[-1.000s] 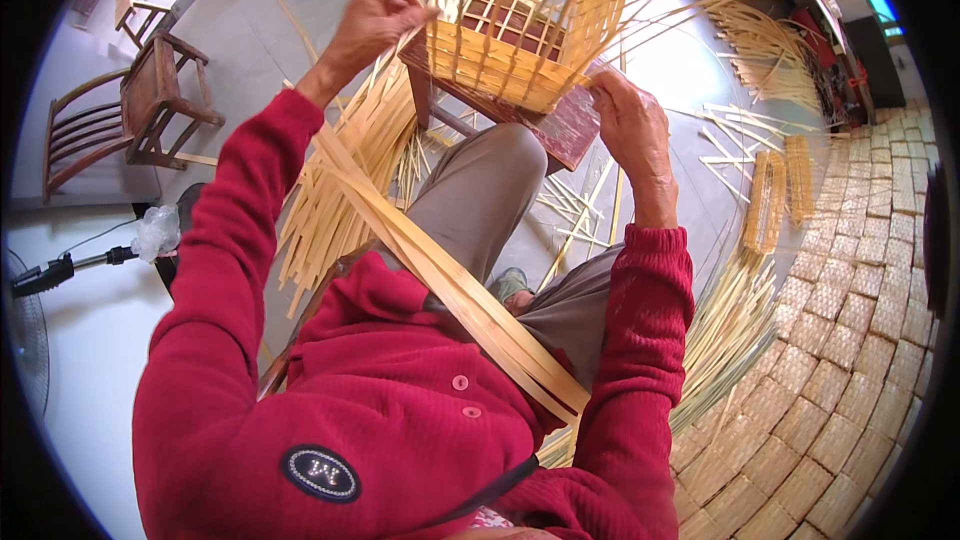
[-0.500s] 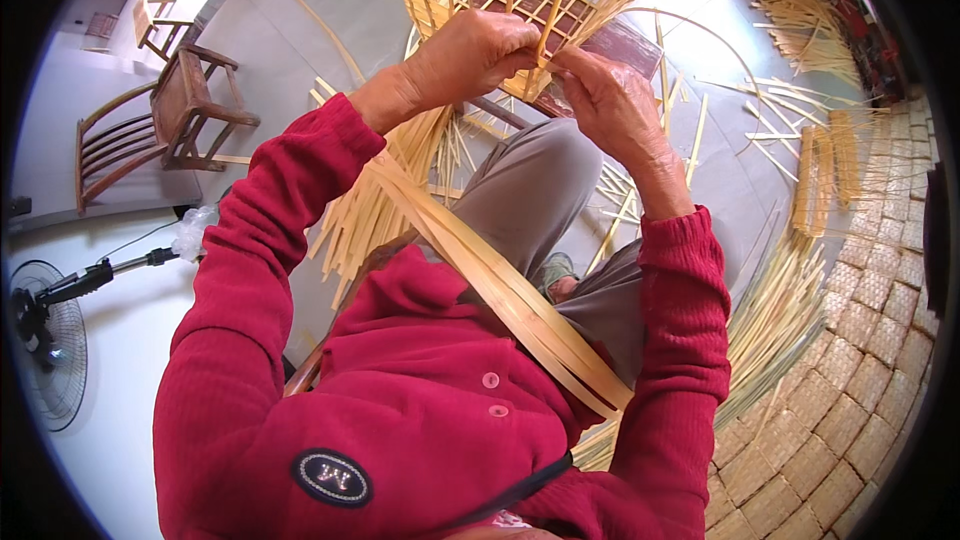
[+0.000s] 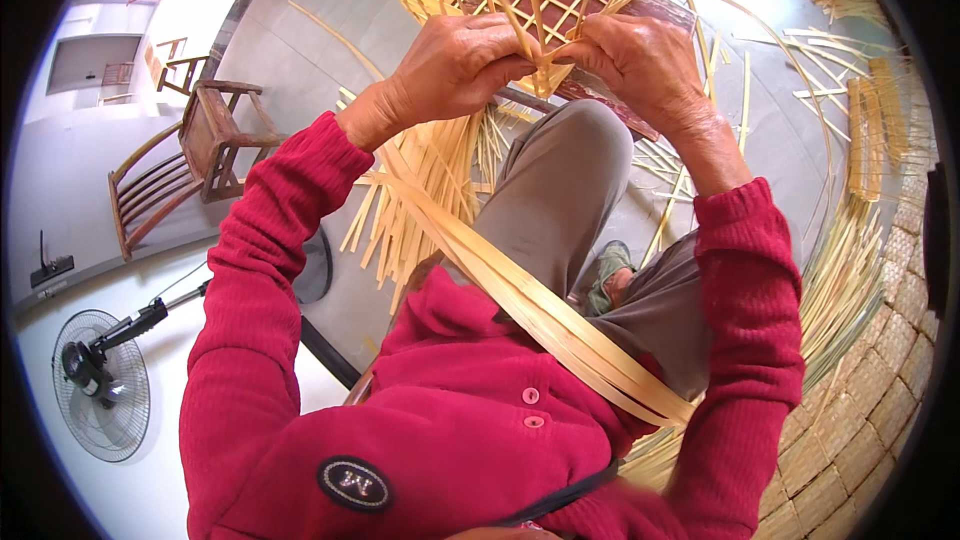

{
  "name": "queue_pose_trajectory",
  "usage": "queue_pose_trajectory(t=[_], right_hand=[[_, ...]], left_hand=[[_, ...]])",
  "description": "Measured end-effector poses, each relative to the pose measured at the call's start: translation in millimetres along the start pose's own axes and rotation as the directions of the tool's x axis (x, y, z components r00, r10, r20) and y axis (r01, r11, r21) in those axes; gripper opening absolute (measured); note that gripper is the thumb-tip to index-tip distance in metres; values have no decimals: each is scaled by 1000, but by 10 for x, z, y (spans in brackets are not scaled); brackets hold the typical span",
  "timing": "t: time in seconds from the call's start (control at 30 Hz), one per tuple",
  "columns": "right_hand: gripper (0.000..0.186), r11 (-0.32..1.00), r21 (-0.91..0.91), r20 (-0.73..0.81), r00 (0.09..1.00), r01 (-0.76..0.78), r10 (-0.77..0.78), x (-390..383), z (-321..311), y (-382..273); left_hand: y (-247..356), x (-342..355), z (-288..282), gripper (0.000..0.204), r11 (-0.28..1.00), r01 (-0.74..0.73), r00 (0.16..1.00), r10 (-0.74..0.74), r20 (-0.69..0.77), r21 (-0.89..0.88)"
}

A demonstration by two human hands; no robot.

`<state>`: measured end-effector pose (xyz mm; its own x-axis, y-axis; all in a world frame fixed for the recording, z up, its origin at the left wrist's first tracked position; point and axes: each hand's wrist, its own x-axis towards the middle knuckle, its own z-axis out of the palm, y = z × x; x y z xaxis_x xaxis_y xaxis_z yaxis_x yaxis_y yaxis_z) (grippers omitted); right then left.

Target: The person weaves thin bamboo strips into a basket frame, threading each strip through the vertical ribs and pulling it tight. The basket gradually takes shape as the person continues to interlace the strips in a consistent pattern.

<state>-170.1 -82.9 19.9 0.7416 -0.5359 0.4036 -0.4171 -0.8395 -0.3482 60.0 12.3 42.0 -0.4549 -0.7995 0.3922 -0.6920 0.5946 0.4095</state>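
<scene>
At the top of the view, my left hand [image 3: 460, 62] is closed in a pinch on a bamboo strip [image 3: 503, 2] that rises from the woven basket's near edge. My right hand [image 3: 640, 65] faces it, thumb and fingers pinched on a thin strip close to the same corner. A small gap separates the two hands, where strips cross and bend. Behind them is the partly woven bamboo basket [image 3: 578, 2], with an open lattice and long loose ends standing up. It rests on a dark red board [image 3: 600, 90]. A bundle of wide flat strips [image 3: 530, 308] lies across my lap.
Loose strips [image 3: 420, 195] are piled on the floor beside my left knee. More strips [image 3: 835, 290] and stacked woven pieces [image 3: 850, 390] lie to the right. On the left are a wooden chair [image 3: 205, 145] and a standing fan [image 3: 100, 380].
The view has shifted, so the chair and fan appear farther right and lower. My right hand has risen level with the left, and the gap between the hands has widened slightly.
</scene>
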Motion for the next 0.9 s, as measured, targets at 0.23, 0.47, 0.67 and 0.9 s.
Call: queue_pose_trajectory(t=[0.23, 0.47, 0.67, 0.9], right_hand=[[37, 984, 103, 93, 983, 147, -157, 319, -2, 162], [23, 959, 272, 247, 958, 74, -144, 493, -149, 194], [23, 954, 242, 276, 930, 178, -243, 563, -203, 177], [23, 986, 34, 125, 978, 161, -164, 288, -116, 229]], left_hand=[[-224, 95, -88, 19, 987, -158, 987, 157, 39, 13], [-398, 130, -84, 32, 982, -93, 991, 108, 84, -163], [-501, 153, -37, 37, 928, -8, 984, 72, 160, -373], [-105, 24, -65, 23, 897, 249, 966, -258, 25, -365]])
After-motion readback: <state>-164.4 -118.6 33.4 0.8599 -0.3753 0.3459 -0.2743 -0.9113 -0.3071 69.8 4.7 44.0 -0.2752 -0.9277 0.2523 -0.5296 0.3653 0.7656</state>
